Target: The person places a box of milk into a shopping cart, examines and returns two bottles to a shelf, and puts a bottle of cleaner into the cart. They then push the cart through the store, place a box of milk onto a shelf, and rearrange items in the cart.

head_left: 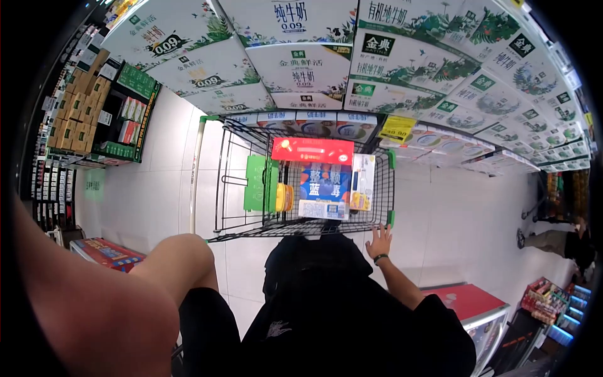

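My right hand (380, 240), with a dark band at the wrist, is at the near right corner of the black wire shopping cart (383, 220). Its fingers are spread, their tips at the cart's rim, and nothing is held. The cart carries a red box (313, 151), a blue box (325, 188), a green box (260, 182), a yellow tub (284, 197) and a white box (362, 179). Bare skin of a limb fills the lower left, but my left hand does not show.
Stacked milk cartons (298, 69) rise beyond the cart, with a yellow price tag (397, 129) below. Brown boxes (78, 113) stand on a left display. Red-topped cases (461, 300) (107, 252) flank me. Another person (553, 243) is at the far right.
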A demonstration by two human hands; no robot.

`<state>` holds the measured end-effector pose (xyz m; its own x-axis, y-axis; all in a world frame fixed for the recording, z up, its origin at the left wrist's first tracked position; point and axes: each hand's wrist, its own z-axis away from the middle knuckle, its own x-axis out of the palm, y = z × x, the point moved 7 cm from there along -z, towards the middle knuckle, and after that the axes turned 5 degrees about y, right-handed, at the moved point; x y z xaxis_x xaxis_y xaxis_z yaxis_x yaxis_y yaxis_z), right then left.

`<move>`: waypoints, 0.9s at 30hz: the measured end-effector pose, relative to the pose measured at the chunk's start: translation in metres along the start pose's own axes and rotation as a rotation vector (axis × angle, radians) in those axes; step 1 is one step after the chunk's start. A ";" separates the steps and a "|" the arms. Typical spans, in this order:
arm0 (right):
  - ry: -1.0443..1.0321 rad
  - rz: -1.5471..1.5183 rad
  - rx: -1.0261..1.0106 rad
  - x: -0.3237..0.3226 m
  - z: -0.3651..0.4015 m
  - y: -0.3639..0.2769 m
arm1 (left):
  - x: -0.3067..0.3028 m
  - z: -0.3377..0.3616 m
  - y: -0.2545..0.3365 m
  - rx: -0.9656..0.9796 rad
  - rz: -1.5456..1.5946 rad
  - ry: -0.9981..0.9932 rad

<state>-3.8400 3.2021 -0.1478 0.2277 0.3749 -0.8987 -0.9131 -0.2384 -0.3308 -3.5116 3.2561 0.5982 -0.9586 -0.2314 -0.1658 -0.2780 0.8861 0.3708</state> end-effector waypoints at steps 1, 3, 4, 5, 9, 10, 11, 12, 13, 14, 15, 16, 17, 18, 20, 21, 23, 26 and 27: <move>0.003 -0.005 -0.001 0.002 0.005 -0.003 | -0.007 0.003 0.009 0.000 0.007 0.002; 0.003 -0.024 0.011 0.008 0.017 -0.006 | -0.016 0.012 0.026 -0.002 -0.005 0.008; 0.041 -0.053 -0.027 0.011 0.019 -0.003 | -0.020 0.017 0.033 -0.007 -0.003 0.016; 0.076 -0.088 -0.052 0.018 0.026 -0.003 | -0.026 0.021 0.041 -0.014 0.003 0.022; 0.050 -0.018 -0.049 0.032 0.026 0.011 | -0.061 0.040 0.075 -0.009 0.023 0.041; 0.003 0.006 -0.036 0.032 0.025 0.013 | -0.073 0.043 0.085 -0.011 0.026 0.035; -0.064 0.093 0.050 0.021 0.029 0.005 | -0.083 0.050 0.093 -0.007 0.034 0.034; -0.038 0.090 0.126 0.013 0.035 0.000 | -0.096 0.055 0.095 -0.015 0.026 0.068; -0.010 0.088 0.197 0.013 0.039 0.001 | -0.114 0.066 0.091 -0.033 0.005 0.125; 0.004 0.083 0.196 0.015 0.041 -0.008 | -0.142 0.083 0.080 -0.073 -0.036 0.225; 0.016 -0.002 0.304 0.029 0.037 0.000 | -0.187 0.124 0.054 -0.099 -0.085 0.328; 0.028 -0.091 0.405 0.040 0.031 0.004 | -0.211 0.153 0.020 -0.057 -0.328 0.374; 0.050 -0.101 0.387 0.044 0.024 -0.001 | -0.242 0.197 -0.017 -0.355 -0.742 0.454; 0.029 -0.183 0.399 0.051 0.022 -0.005 | -0.272 0.263 -0.060 -0.618 -0.870 0.497; 0.014 -0.271 0.400 0.058 0.025 -0.022 | -0.331 0.450 -0.152 -1.161 -1.210 0.272; -0.005 -0.287 0.403 0.057 0.029 -0.031 | -0.327 0.530 -0.159 -1.596 -1.226 0.167; -0.001 -0.315 0.390 0.051 0.024 -0.053 | -0.309 0.627 -0.144 -1.834 -1.208 -0.021; -0.071 -0.309 0.385 0.059 0.033 -0.076 | -0.297 0.661 -0.106 -1.507 -1.461 -0.013; -0.063 -0.309 0.378 0.060 0.031 -0.083 | -0.299 0.656 -0.103 -1.501 -1.461 -0.003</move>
<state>-3.7607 3.2719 -0.1654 0.4969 0.4329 -0.7521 -0.8676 0.2302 -0.4407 -3.1562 3.4979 0.0103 -0.0453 -0.2945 -0.9546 -0.4795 -0.8319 0.2794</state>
